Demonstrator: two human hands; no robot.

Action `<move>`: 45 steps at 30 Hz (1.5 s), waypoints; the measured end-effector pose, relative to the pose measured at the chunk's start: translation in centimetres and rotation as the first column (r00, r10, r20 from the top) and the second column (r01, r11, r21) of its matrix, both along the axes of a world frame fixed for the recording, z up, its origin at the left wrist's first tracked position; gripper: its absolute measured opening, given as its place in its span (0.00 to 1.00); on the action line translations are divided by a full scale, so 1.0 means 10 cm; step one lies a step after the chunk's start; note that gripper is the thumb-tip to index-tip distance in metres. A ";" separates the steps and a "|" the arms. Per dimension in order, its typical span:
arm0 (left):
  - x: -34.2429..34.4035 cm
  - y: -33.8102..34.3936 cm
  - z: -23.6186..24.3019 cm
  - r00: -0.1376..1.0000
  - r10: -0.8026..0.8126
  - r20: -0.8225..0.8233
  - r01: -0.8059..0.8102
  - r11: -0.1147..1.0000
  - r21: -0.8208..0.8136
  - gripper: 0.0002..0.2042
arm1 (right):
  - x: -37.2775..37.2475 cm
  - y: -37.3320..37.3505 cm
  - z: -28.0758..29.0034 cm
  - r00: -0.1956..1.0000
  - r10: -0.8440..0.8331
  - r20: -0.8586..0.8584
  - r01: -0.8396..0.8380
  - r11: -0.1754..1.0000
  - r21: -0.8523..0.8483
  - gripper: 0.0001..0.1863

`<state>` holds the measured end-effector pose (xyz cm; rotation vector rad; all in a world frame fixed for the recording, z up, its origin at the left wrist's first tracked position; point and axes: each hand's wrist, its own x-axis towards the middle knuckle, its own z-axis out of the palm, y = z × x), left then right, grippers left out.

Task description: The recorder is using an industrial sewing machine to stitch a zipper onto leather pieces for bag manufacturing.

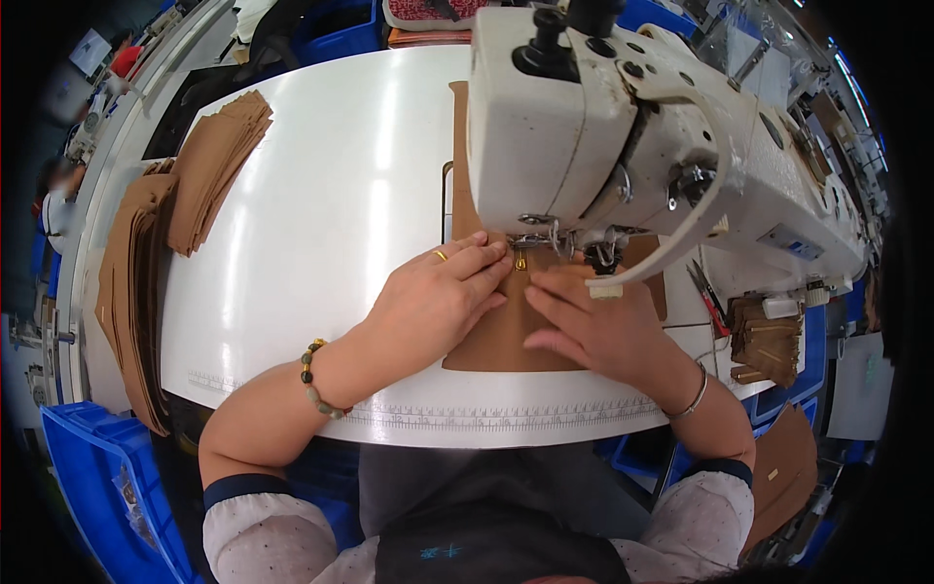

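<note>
A brown fabric panel [496, 346] lies flat on the white table under the head of a white sewing machine [530, 136]. My left hand [438, 297] rests on the panel's left part, its fingers stretched toward the presser foot [530, 240]. On the other side, my right hand [593, 316] lies on the panel with thumb and fingers apart. Some of its fingertips are hidden or blurred near the machine. Between the two hands, just below the foot, a small gold zipper pull [521, 261] shows on the panel.
Stacked brown pieces [219, 170] lie at the far left, with another stack [131, 282] hanging over the edge. Red-handled snips [708, 297] and a brown bundle [764, 341] sit at the right. A blue bin [117, 487] stands lower left; a printed ruler [486, 419] runs along the front.
</note>
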<state>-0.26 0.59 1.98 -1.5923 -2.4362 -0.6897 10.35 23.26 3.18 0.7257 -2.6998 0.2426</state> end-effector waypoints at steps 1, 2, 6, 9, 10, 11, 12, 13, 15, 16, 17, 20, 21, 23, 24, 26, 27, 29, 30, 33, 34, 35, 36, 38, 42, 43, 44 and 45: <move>-0.03 0.00 0.00 1.000 -0.020 0.014 0.019 0.998 0.059 0.17 | 0.04 -0.03 0.02 0.994 0.104 0.031 -0.103 0.994 -0.030 0.27; -0.06 -0.01 0.01 0.998 -0.030 0.050 0.027 0.997 0.067 0.15 | 0.07 -0.04 0.05 0.976 0.215 0.028 -0.212 0.974 -0.082 0.25; -0.12 -0.09 0.12 0.969 -0.001 0.245 -0.038 0.987 0.155 0.14 | 0.09 -0.15 0.02 0.952 0.264 -0.155 -0.252 0.963 0.094 0.20; -0.18 -0.17 0.25 0.966 0.231 0.112 -0.242 0.965 0.097 0.11 | 0.09 -0.22 0.01 0.959 0.185 -0.216 -0.168 0.981 0.093 0.18; -0.20 -0.21 0.29 0.961 0.249 0.123 -0.261 0.961 0.092 0.11 | 0.09 -0.23 0.02 0.960 0.195 -0.201 -0.178 0.979 0.101 0.18; -0.21 -0.26 0.32 0.960 0.243 0.138 -0.247 0.969 0.012 0.08 | 0.09 -0.23 0.03 0.969 0.131 -0.211 -0.113 0.989 0.092 0.19; -0.21 -0.29 0.34 0.959 0.237 0.154 -0.229 0.971 -0.067 0.05 | 0.09 -0.22 0.05 0.973 0.065 -0.220 -0.048 0.995 0.082 0.20; -0.20 -0.30 0.33 0.958 0.241 0.156 -0.233 0.970 -0.064 0.05 | 0.10 -0.19 0.09 0.973 0.070 -0.219 -0.052 0.995 0.085 0.20; -0.15 -0.29 0.28 0.985 0.099 0.144 -0.084 0.990 -0.113 0.04 | 0.10 -0.12 0.14 0.991 -0.053 -0.121 0.030 0.982 -0.186 0.14; -0.12 -0.26 0.23 0.984 0.105 0.146 -0.089 0.990 -0.108 0.04 | 0.09 -0.08 0.16 0.995 -0.056 -0.082 0.043 0.988 -0.150 0.14; -0.06 -0.20 0.18 0.998 0.037 0.041 -0.037 0.999 -0.013 0.06 | 0.08 -0.06 0.16 0.992 -0.083 -0.099 0.057 0.969 -0.241 0.12; 0.05 -0.10 0.04 0.985 -0.035 -0.169 0.050 0.995 0.085 0.08 | 0.08 -0.05 0.14 0.989 -0.113 -0.100 0.071 0.933 -0.352 0.08; 0.06 -0.08 0.01 0.971 -0.043 -0.235 0.056 0.997 0.048 0.07 | 0.08 -0.05 0.14 0.990 -0.116 -0.086 0.076 0.925 -0.372 0.07; 0.06 -0.07 -0.03 0.952 -0.053 -0.302 0.058 0.998 0.010 0.05 | 0.08 -0.06 0.12 0.989 -0.107 -0.101 0.061 0.922 -0.382 0.07; 0.06 -0.06 -0.04 0.943 -0.057 -0.328 0.055 0.998 -0.014 0.06 | 0.08 -0.06 0.12 0.988 -0.111 -0.105 0.060 0.915 -0.400 0.07; 0.04 -0.04 -0.06 0.934 -0.062 -0.353 0.052 0.998 -0.039 0.07 | 0.07 -0.07 0.13 0.989 -0.099 -0.110 0.047 0.916 -0.398 0.07; 0.02 -0.03 -0.06 0.930 -0.064 -0.363 0.058 0.998 -0.029 0.08 | 0.06 -0.07 0.13 0.989 -0.098 -0.111 0.043 0.908 -0.416 0.07; 0.01 -0.02 -0.07 0.925 -0.069 -0.374 0.066 0.998 -0.020 0.09 | 0.06 -0.07 0.14 0.990 -0.095 -0.101 0.046 0.912 -0.407 0.08; 0.01 -0.02 -0.08 0.932 -0.075 -0.353 0.078 0.997 -0.006 0.08 | 0.06 -0.07 0.14 0.992 -0.089 -0.095 0.041 0.906 -0.421 0.08; 0.00 -0.01 -0.08 0.936 -0.104 -0.336 0.120 0.992 0.026 0.06 | 0.08 -0.06 0.14 0.994 -0.102 -0.049 0.073 0.904 -0.421 0.08; -0.01 0.00 -0.08 0.932 -0.131 -0.337 0.148 0.989 0.025 0.04 | 0.09 -0.05 0.13 0.993 -0.095 -0.068 0.058 0.906 -0.420 0.08; -0.02 0.00 -0.07 0.932 -0.128 -0.340 0.152 0.988 0.043 0.04 | 0.09 -0.03 0.13 0.997 -0.070 -0.018 0.055 0.898 -0.436 0.08; -0.03 0.00 -0.06 0.930 -0.144 -0.338 0.164 0.986 0.032 0.04 | 0.08 -0.02 0.13 0.997 -0.052 0.053 0.071 0.894 -0.442 0.09; -0.05 0.01 -0.03 0.927 -0.167 -0.335 0.183 0.983 0.016 0.03 | 0.05 0.01 0.12 0.976 -0.036 0.213 0.151 0.817 -0.556 0.09; -0.05 -0.01 0.02 0.926 -0.197 -0.323 0.168 0.979 -0.116 0.04 | -0.03 -0.04 0.03 0.958 -0.063 0.279 0.188 0.875 -0.447 0.16; -0.05 -0.02 0.04 0.919 -0.196 -0.341 0.156 0.978 -0.140 0.04 | -0.02 -0.06 0.01 0.968 -0.055 0.245 0.161 0.884 -0.440 0.16; -0.04 -0.02 0.05 0.916 -0.207 -0.343 0.165 0.975 -0.149 0.04 | 0.01 -0.10 -0.02 0.978 -0.096 0.186 0.144 0.953 -0.267 0.18; -0.03 -0.04 0.07 0.926 -0.215 -0.311 0.160 0.968 -0.195 0.04 | 0.03 -0.12 -0.03 0.990 -0.093 0.106 0.105 0.988 -0.110 0.20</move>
